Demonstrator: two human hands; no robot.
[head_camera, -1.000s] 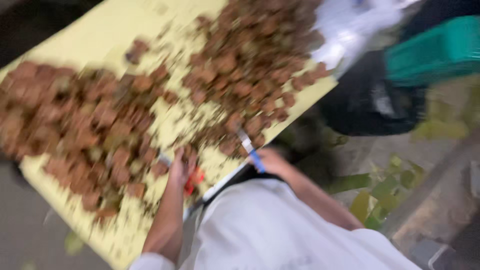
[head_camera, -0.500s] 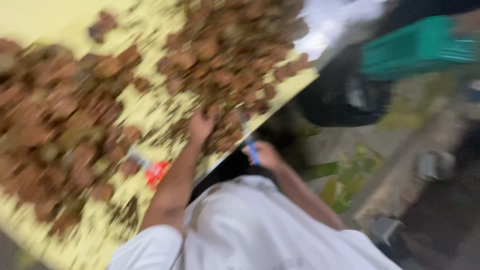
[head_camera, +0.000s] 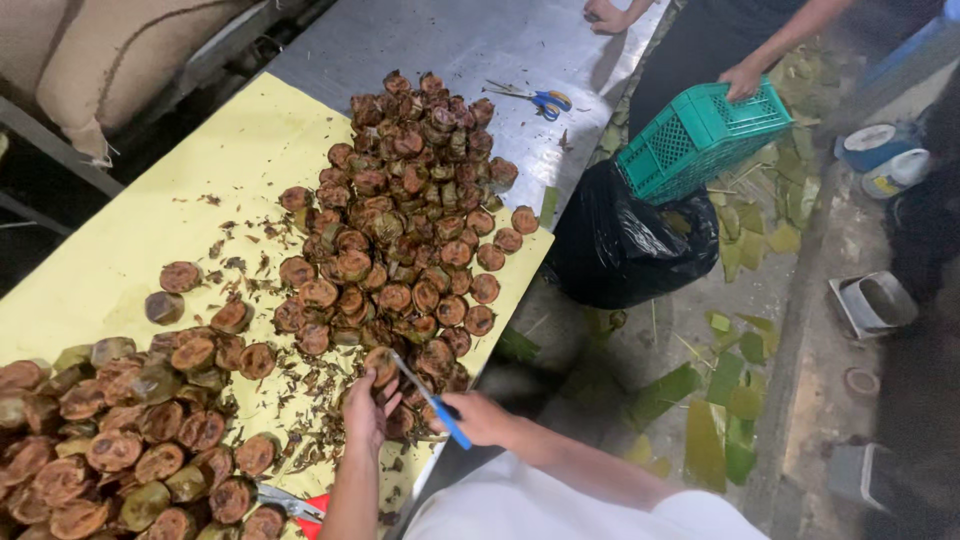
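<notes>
Gripping a round brown cake (head_camera: 380, 365) between curled fingers, the left hand (head_camera: 366, 410) rested at the near edge of the heap of round brown cakes (head_camera: 400, 230), on the yellow sheet (head_camera: 150, 200) that covered the steel table (head_camera: 480, 45). The right hand (head_camera: 478, 418) was closed around the blue handle of a thin blade (head_camera: 425, 395), whose metal tip reached up against the cake held in the left hand. A second heap of the same cakes (head_camera: 120, 440), some still in greenish wrapping, lay at the sheet's lower left, with dark crumbs scattered between the two piles. Just beside the left forearm, red-handled scissors (head_camera: 295, 503) lay on the sheet, well apart from the blue-and-yellow scissors (head_camera: 545, 100) on the bare steel further up. Past the table's edge a co-worker's hand (head_camera: 742, 78) gripped the rim of a green plastic crate (head_camera: 700, 135), tilted over a black plastic bag (head_camera: 625, 245). Another hand of a co-worker (head_camera: 605, 15) rested on the steel at the top. Green leaf scraps (head_camera: 720, 400) littered the floor, and two round containers with pale lids (head_camera: 880, 158) stood at the right; any labels on them were too small to tell.
</notes>
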